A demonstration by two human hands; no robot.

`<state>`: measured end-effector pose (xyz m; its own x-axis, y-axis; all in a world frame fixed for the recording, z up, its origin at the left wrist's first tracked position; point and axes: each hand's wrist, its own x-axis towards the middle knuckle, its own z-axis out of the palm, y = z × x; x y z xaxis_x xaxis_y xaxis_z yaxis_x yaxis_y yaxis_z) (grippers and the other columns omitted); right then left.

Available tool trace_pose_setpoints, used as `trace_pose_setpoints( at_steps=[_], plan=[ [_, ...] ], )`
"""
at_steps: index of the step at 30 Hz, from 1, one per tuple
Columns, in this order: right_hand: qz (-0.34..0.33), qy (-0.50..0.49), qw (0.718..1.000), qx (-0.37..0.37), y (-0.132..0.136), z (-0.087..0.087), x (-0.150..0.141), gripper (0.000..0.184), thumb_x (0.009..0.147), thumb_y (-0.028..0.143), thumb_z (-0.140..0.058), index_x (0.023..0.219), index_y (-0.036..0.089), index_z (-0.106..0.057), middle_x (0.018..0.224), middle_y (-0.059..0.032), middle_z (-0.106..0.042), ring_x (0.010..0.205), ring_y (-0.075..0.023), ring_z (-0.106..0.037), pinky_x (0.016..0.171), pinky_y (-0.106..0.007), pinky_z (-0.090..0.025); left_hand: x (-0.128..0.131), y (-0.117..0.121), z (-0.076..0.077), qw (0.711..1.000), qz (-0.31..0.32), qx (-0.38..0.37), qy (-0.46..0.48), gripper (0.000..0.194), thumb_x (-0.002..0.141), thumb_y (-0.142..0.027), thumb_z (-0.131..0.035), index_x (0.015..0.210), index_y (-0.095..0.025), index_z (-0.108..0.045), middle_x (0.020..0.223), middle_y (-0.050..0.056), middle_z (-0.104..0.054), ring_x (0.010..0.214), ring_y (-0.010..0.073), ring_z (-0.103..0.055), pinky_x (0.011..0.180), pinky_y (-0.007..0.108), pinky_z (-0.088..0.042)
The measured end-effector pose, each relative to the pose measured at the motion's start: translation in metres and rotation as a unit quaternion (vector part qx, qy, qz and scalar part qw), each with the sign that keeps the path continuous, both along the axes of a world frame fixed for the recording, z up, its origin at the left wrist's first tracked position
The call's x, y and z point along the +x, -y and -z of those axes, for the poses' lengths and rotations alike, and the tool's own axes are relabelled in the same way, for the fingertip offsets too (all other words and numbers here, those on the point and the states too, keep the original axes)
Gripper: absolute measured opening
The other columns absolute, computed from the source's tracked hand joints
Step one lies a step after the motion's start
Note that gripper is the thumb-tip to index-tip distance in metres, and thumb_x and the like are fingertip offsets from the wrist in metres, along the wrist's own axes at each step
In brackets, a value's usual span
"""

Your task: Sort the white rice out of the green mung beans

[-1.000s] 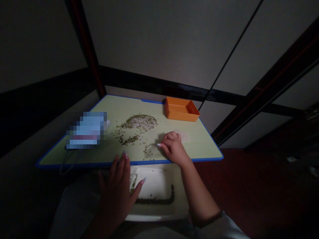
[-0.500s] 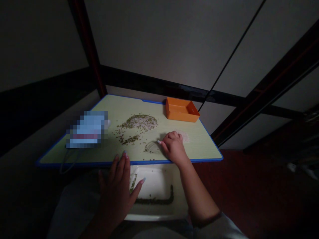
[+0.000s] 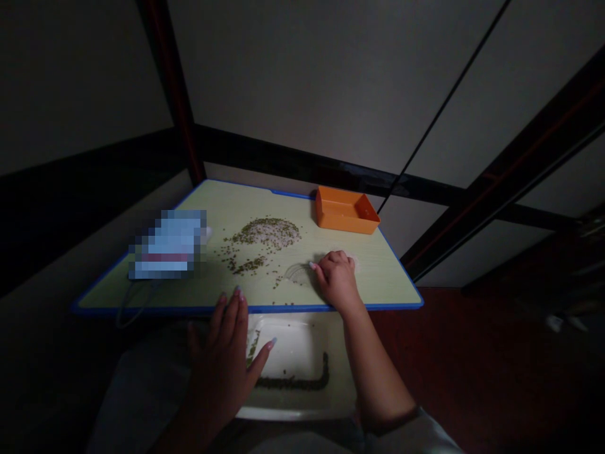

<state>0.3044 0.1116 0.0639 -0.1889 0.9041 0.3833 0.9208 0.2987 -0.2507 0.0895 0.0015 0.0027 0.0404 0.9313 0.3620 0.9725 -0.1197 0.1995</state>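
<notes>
My right hand rests on the pale green tabletop with its fingers curled, fingertips touching a faint pale smear of grains. My left hand lies open, fingers spread, over the left rim of a white tray on my lap, below the table's front edge. A line of dark green beans lies in the tray. A mixed heap of white grains and green beans sits at mid table, and a small white pile shows just behind my right hand.
An orange box stands at the table's back right corner. A blurred blue object lies at the left with a cable hanging over the blue front edge. Dark beams and a wall rise behind.
My right hand has slid a little to the right and back along the tabletop. My left hand stays on the tray.
</notes>
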Motion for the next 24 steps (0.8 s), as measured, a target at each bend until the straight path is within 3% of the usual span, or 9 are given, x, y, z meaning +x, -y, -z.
trace_pose_setpoints(
  at_steps=[8, 24],
  plan=[
    [-0.048, -0.054, 0.997, 0.003, 0.001, 0.001, -0.001, 0.025, 0.095, 0.028, -0.049, 0.074, 0.019, -0.061, 0.085, -0.0056, -0.061, 0.092, -0.0209, -0.049, 0.080, -0.035, -0.031, 0.000, 0.000, -0.001, 1.000, 0.004, -0.005, -0.007, 0.075, 0.088, -0.047, -0.035, 0.149, -0.014, -0.008, 0.156, 0.016, -0.029, 0.147, 0.0312, -0.018, 0.112, 0.069, -0.015],
    [-0.056, -0.033, 0.998, 0.019, 0.004, -0.002, -0.010, 0.025, 0.094, 0.031, -0.050, 0.074, 0.019, -0.060, 0.085, -0.0060, -0.061, 0.092, -0.0215, -0.048, 0.081, -0.036, -0.030, 0.000, 0.000, 0.000, 1.000, 0.002, 0.004, -0.001, 0.076, 0.088, -0.048, -0.035, 0.150, -0.014, -0.006, 0.156, 0.016, -0.030, 0.146, 0.0316, -0.019, 0.111, 0.070, -0.015]
  ],
)
